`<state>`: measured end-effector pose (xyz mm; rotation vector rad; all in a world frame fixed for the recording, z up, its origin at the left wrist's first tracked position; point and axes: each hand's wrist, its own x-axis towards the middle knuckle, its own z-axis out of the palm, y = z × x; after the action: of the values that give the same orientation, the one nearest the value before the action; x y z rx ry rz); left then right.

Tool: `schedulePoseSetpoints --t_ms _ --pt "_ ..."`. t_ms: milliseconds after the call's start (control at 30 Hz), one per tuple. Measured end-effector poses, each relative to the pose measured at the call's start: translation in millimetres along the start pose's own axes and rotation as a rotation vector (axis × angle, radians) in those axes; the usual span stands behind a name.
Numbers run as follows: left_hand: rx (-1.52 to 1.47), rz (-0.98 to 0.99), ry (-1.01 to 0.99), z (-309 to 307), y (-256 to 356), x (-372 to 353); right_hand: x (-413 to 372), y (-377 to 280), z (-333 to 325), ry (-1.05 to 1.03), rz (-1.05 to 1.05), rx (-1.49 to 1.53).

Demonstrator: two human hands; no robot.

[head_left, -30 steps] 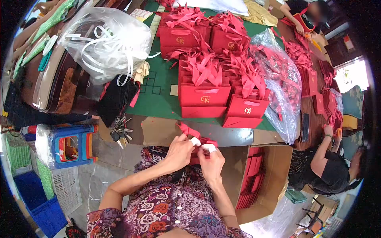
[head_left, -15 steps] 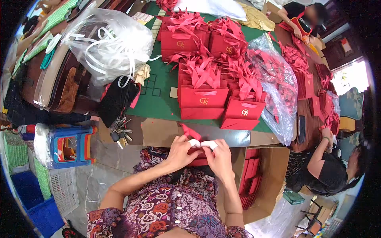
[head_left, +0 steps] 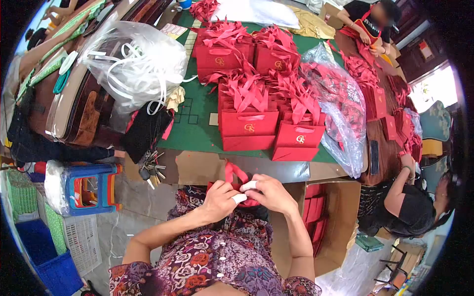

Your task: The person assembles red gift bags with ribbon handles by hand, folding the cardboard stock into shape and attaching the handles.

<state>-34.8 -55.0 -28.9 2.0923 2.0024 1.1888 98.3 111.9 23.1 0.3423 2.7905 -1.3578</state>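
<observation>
both hands meet just below the near edge of the desk point(head_left: 197, 129), over the person's lap. the left hand point(head_left: 219, 200) and the right hand point(head_left: 272, 193) work on a small red paper bag point(head_left: 213, 186), mostly hidden beneath them. a loop of red ribbon point(head_left: 230, 172) stands up from it against the desk edge. the left fingers point(head_left: 240, 198), one capped in white, are pinched together on the ribbon where it meets the bag's top. the right fingers point(head_left: 249, 186), also capped, are curled shut over the bag's upper edge. whether the ribbon is already through a hole, i cannot tell.

the bag looks light, its paper stiff enough to stand yet easy to crease or tear at the rim. so it is best held by the folded top edge close to the ribbon, not by the thin side panels. the ribbon is soft and probably slick, and wants a firm pinch near its end.

on the desk stand rows of finished bags point(head_left: 247, 129) with ribbons sticking up. there is also a clear sack of white ribbon point(head_left: 133, 59), a sack of red ribbon point(head_left: 343, 103) and a bunch of keys point(head_left: 150, 165). a cardboard box point(head_left: 340, 197) of flat bags sits to the right, and a co-worker point(head_left: 407, 209) sits beyond it.
</observation>
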Motion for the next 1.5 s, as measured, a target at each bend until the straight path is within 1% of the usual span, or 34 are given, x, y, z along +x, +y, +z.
schedulePoseSetpoints --t_ms 133,200,233,300,333,367,433,500,533,567,600,667,700,767,800,867,900,933,967,1000,1033,1100,1133,1167,1233,1300,1333,1367,1433,1500 --pt "0.045 0.047 -0.037 -6 -2 8 2 -3 1 0.004 0.064 0.035" --pt "0.030 0.045 -0.073 -7 -6 8 3 3 13 0.107 0.091 0.057" --pt "0.016 0.042 -0.110 -7 -7 8 5 6 15 0.109 0.089 0.056" --pt "-0.027 0.016 -0.151 -7 -5 6 9 7 17 0.310 0.154 0.027" --pt "-0.014 0.006 -0.156 -8 -5 8 12 5 14 0.422 0.175 0.098" --pt "-0.001 -0.003 -0.164 -11 -6 11 13 3 10 0.507 0.202 0.050" --pt "-0.015 -0.028 -0.146 -16 -6 20 15 3 -1 0.628 0.213 0.077" --pt "-0.060 -0.158 -0.115 -19 -10 27 12 7 -3 0.725 0.225 0.148" --pt "-0.090 -0.209 -0.115 -18 -16 29 7 8 -3 0.740 0.212 0.155" --pt "-0.038 -0.252 -0.124 -19 -19 34 -1 10 -3 0.753 0.200 0.163" --pt "-0.017 -0.266 -0.108 -19 -23 37 -11 9 -5 0.752 0.200 0.163" --pt "0.001 -0.283 -0.093 -16 -29 41 -35 4 -9 0.312 0.438 -0.010" --pt "-0.016 -0.306 -0.081 -14 -30 43 -45 7 0 0.310 0.439 -0.011" --pt "-0.037 -0.330 -0.068 -7 -31 44 -62 23 26 0.154 0.430 -0.339" --pt "-0.043 -0.328 -0.057 -3 -32 43 -65 31 38 0.152 0.430 -0.340" --pt "-0.045 -0.332 -0.042 1 -31 42 -64 41 56 0.284 0.359 -0.454" --pt "-0.031 -0.323 0.002 3 -29 41 -62 37 53 0.281 0.351 -0.453" --pt "-0.015 -0.314 0.047 3 -28 40 -61 32 48 0.264 0.437 -0.312" --pt "-0.007 -0.320 0.051 2 -28 37 -61 25 42 0.244 0.522 -0.170" --pt "0.017 -0.297 0.076 1 -27 34 -59 20 34 0.244 0.511 -0.011" --pt "0.040 -0.274 0.100 0 -26 31 -52 7 25 0.239 0.506 -0.010" --pt "0.032 -0.277 0.128 -1 -21 24 -35 -19 10 0.301 0.589 0.606" --pt "-0.005 -0.293 0.127 0 -19 18 -29 -11 17 0.314 0.523 0.691" --pt "-0.041 -0.309 0.125 0 -18 12 -17 -11 20 0.298 0.538 0.698" --pt "-0.083 -0.348 0.106 -6 -11 5 5 -10 35 0.364 0.524 0.729" --pt "-0.232 -0.565 0.023 -13 -3 -3 17 0 52 0.389 0.496 0.773" --pt "-0.315 -0.642 -0.006 -19 1 -4 22 1 56 0.428 0.504 0.787" --pt "-0.312 -0.649 -0.002 -25 6 -3 25 3 60 0.467 0.514 0.802" --pt "-0.171 -0.553 -0.065 -32 13 -1 26 2 63 0.492 0.514 0.808" --pt "-0.149 -0.528 -0.052 -21 11 -10 25 -3 61 0.539 0.483 0.899"
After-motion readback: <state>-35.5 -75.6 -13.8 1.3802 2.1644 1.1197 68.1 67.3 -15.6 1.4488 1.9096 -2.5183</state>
